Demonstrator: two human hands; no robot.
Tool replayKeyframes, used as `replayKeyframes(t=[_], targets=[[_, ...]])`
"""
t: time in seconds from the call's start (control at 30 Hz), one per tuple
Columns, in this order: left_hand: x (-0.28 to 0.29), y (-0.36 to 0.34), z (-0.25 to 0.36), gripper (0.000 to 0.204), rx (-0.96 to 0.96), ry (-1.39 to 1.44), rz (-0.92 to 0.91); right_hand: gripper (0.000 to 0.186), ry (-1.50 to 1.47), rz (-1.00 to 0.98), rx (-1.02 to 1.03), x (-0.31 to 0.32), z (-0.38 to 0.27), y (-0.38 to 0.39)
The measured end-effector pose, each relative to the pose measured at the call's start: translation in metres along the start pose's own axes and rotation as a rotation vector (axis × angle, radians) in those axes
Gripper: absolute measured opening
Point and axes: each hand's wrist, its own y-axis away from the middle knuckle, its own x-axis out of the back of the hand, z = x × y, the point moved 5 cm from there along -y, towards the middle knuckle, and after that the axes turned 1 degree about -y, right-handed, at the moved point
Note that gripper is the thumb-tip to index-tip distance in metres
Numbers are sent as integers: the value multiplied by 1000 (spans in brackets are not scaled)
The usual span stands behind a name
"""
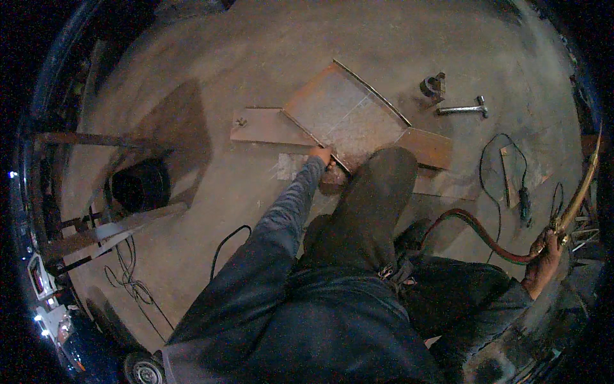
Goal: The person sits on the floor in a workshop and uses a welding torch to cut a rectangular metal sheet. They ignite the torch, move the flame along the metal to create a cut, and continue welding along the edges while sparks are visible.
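In front of me a brownish metal plate (352, 112) with raised edges lies tilted across two flat metal pieces, one on the left (262, 125) and one on the right (432, 148). My left hand (322, 155) is closed on the plate's near left edge; some of its fingers are hidden. My knee covers the plate's near corner. Out to the right, my right hand (543, 259) grips a brass cutting torch (581, 198) with its long nozzle pointing up and away. A reddish hose (476, 225) runs from the torch back toward my legs.
A hammer (462, 110) and a round metal piece (433, 88) lie at the far right. Nearer are a thin strip (507, 176) and a dark corded tool (525, 203). On the left stand a black bucket (144, 184) and metal bars (121, 227), with loose cable (133, 281) nearby.
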Motion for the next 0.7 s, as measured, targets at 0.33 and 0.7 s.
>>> replayKeyframes(t=[0.33,0.7], targets=[[-18,-60,-38,36,-99,-328,114,21,-176,88,-144,40,42,-45],[-64,-2,0,39,58,19,30,18,-137,107,-103,34,22,-34]])
